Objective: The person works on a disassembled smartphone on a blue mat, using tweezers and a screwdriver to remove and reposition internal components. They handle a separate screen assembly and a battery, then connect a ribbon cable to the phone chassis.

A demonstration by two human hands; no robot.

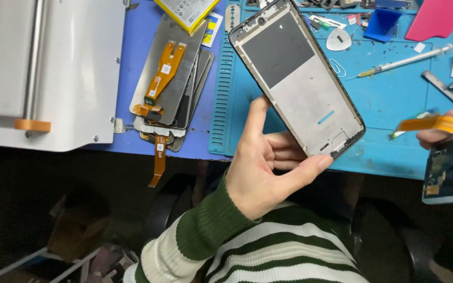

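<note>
While our left hand (pixel 260 162) pinches the black rectangular metal-backed phone frame (pixel 297 78), our right hand (pixel 446 133) grip pinches a glass display panel with orange flex cable (pixel 449 167).

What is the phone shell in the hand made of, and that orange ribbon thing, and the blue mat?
The phone frame in the left hand looks like dull grey metal inside a black rim, probably plastic. The orange ribbon held by the right hand looks like thin bendy plastic film, since it curls. The blue mat seems soft rubber or silicone: matte, with moulded ridges.

a blue work mat (pixel 394 99) covers the bench above a dark floor (pixel 38 209).
</note>
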